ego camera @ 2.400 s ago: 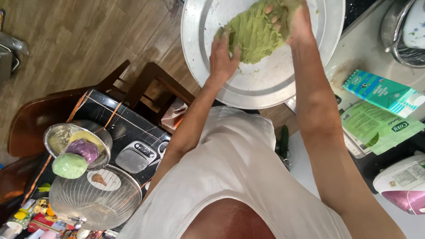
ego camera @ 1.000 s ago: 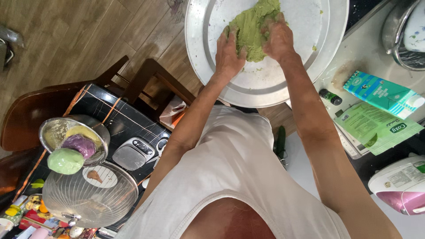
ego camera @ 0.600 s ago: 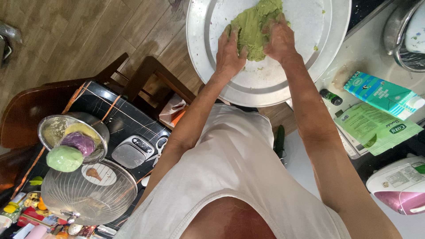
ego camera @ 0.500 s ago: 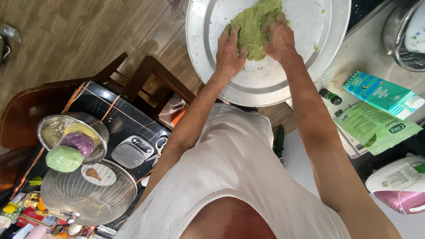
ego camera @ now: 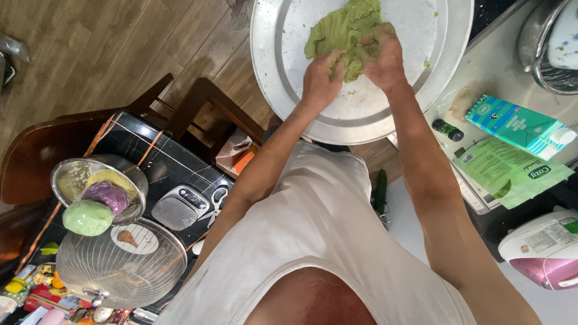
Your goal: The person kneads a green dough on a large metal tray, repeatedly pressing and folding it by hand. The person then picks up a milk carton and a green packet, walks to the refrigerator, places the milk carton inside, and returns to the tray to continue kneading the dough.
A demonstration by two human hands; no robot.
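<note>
The person stands bent over a big round metal tray [ego camera: 355,117], and both hands are pressed into a lump of green dough [ego camera: 340,33] that lies in the upper half of the tray, touching its floor. The left hand [ego camera: 319,81] sits at the lower left edge of the dough with the fingers curled down into it, so its grip is clenched on a portion of dough. The right hand [ego camera: 382,57] is at the lower right side and also has the fingers closed over the dough, grasping it. The two hands are just beside each other, nearly touching.

The main mass of dough lies away from the body, beyond both hands, and it stretches roughly from the hands toward the far rim of the tray (its shape is irregular, so the long axis is only approximate). The right hand reaches a bit deeper into the mass; the left is nearer to the person.

On the surface to the right there is a green-blue carton [ego camera: 518,123], lying flat, with a green leaflet [ego camera: 509,171] under it and a small dark bottle [ego camera: 448,129] just beside. To the left, well apart from the tray, a steel bowl [ego camera: 72,174] holds yellow and purple dough balls, a green ball [ego camera: 87,216] rests on its rim, and a mesh food cover [ego camera: 123,271] stands below it, near a kitchen scale [ego camera: 177,207].
</note>
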